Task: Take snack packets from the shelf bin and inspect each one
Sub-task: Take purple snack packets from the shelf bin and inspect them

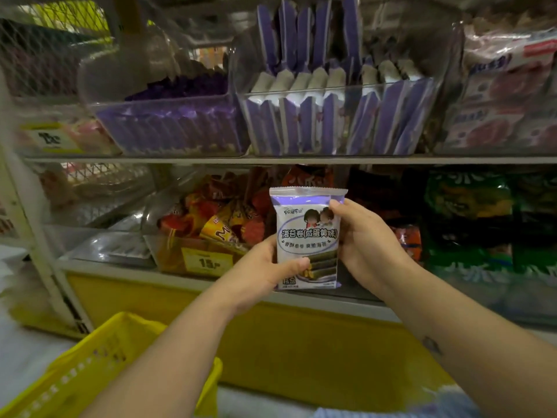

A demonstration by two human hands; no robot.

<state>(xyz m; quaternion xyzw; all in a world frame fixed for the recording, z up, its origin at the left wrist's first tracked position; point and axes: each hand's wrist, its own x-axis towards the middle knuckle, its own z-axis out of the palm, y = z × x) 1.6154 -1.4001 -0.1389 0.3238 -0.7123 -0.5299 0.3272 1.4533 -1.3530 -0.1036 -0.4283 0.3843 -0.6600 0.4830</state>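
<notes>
Packet [307,236] is in both my hands, upright, front toward me. It hangs in the air before the lower shelf [99,267] and under the upper bin [346,87], whose stock it seems to match.

Basket [141,321]: yellow hard plastic, perforated walls, low on my left. It's not under the packet, so a drop probably misses it.

Left hand [265,267] grips the bottom-left corner, thumb across the front. Right hand [364,236] pinches the upper right edge, thumb on the print.

Risks, as I judge them:
- The film looks glossy and slick and my grip is edge-only, so it can slide out if I flip it.
- If I squeeze harder I likely crush the contents. The print shows thin rolls, probably brittle.
- My left thumb covers part of the lower print, so a check now skips that patch.
- The back is unseen.

Packet itself: flat rectangular pillow pouch, white and purple, crimped seal on top, slightly puffed.

Behind it is the lower bin [168,257]: clear, with a yellow price tag [208,262] on the front and orange and red crinkly wrappers piled loose. Green bags [470,224] sit to the right, dark and blurred.

Upper bin: clear rigid plastic, purple packets on edge, packed tight, some standing higher at the back. Pulling one may drag its neighbours over the rim. A second bin [162,99] sits left of it, also clear, with darker purple stock too blurred to read.
</notes>
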